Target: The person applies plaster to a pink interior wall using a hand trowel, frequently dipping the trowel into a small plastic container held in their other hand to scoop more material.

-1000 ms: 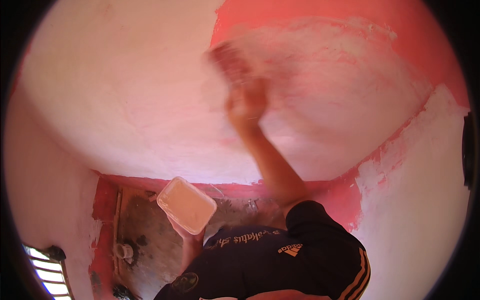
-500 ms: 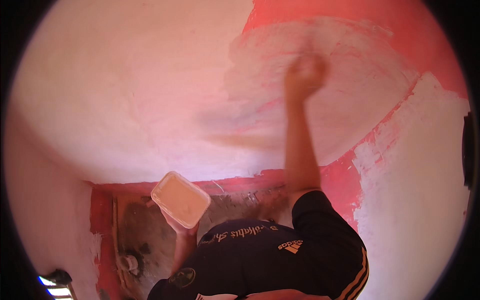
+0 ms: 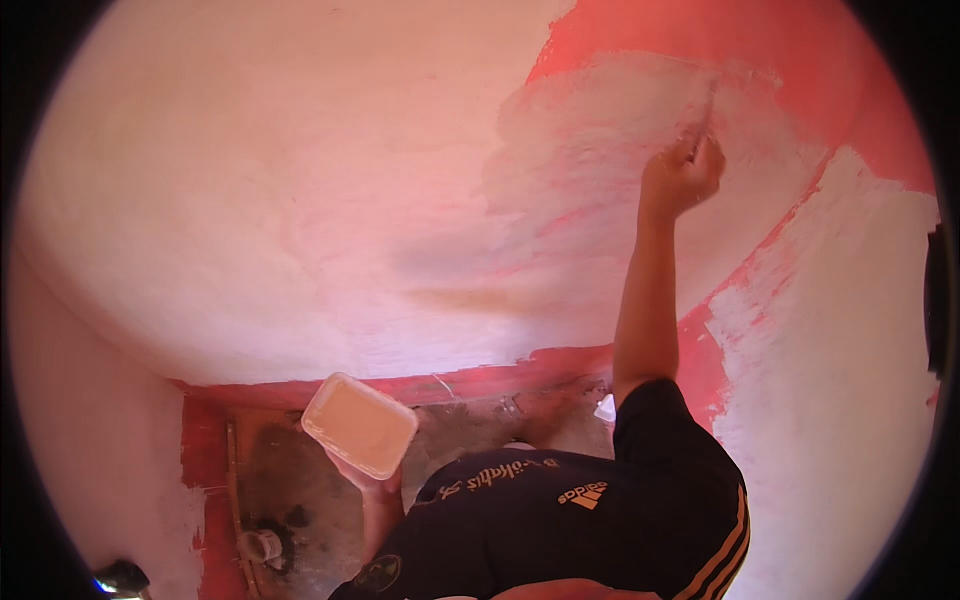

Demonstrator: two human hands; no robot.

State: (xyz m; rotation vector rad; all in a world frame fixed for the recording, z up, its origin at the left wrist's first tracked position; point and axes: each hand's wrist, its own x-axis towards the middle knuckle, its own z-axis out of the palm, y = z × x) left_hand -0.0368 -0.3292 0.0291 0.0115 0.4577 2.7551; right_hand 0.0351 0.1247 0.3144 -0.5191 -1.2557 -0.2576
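Note:
My left hand (image 3: 376,486) is closed around the underside of a clear rectangular plastic tub (image 3: 380,397). Inside it lies smooth cream-coloured paint (image 3: 358,428). High up at the wall, my right hand (image 3: 684,174) grips a thin paintbrush (image 3: 708,112), seen edge-on and a little smeared, its tip pointing up. The brush is at the upper edge of a thin, streaky pale patch (image 3: 590,150) where red shows through. Bare red paint (image 3: 850,70) covers the wall above and to the right of that patch.
The wall left of the patch is pale (image 3: 250,200). A side wall (image 3: 820,350) with ragged red edges meets it at the right. Below, the stained floor (image 3: 330,520) holds a whitish can (image 3: 262,546) and a long thin strip (image 3: 235,470). A dark object (image 3: 938,300) sits at the right rim.
My right hand has moved right and slightly down along the wall. The tub in my left hand sits a little lower. A small white object on the floor now shows beside my right sleeve.

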